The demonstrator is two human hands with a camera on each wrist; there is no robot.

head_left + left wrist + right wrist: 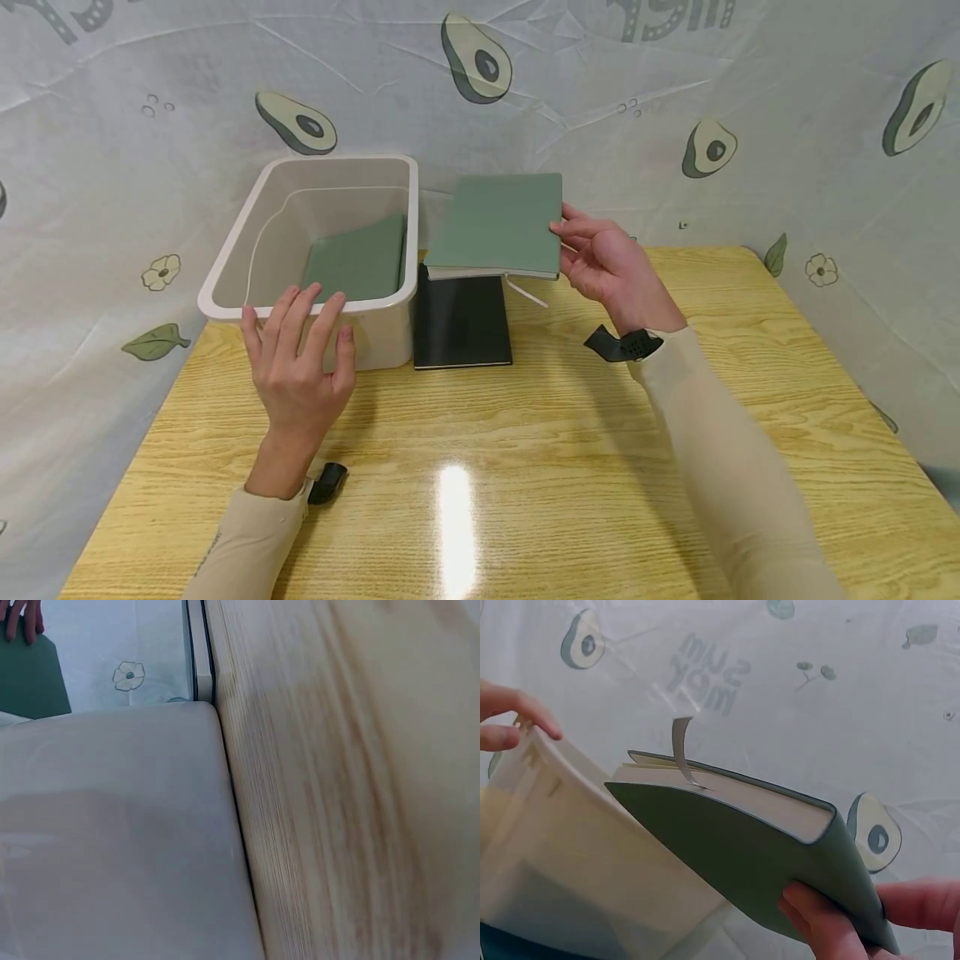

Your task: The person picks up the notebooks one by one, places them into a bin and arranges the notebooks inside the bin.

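My right hand [611, 258] pinches a green hardcover notebook [498, 221] by its right edge, thumb on one cover and fingers on the other. The notebook is raised to the right of a white plastic bin [375, 333], and a pale ribbon bookmark [681, 750] sticks out from its pages. My left hand [300, 367] rests on the bin's front rim with fingers fairly straight and thumb along the outer wall. Inside the bin lies another green notebook [356, 258]. Beneath the raised one, a black notebook [461, 321] lies on the table, partly covered in the head view.
The wooden table [540, 467] runs toward me in front of the bin. Behind it hangs a pale cloth [570, 108] printed with avocados and flowers. The bin stands at the table's back left, right beside the black notebook.
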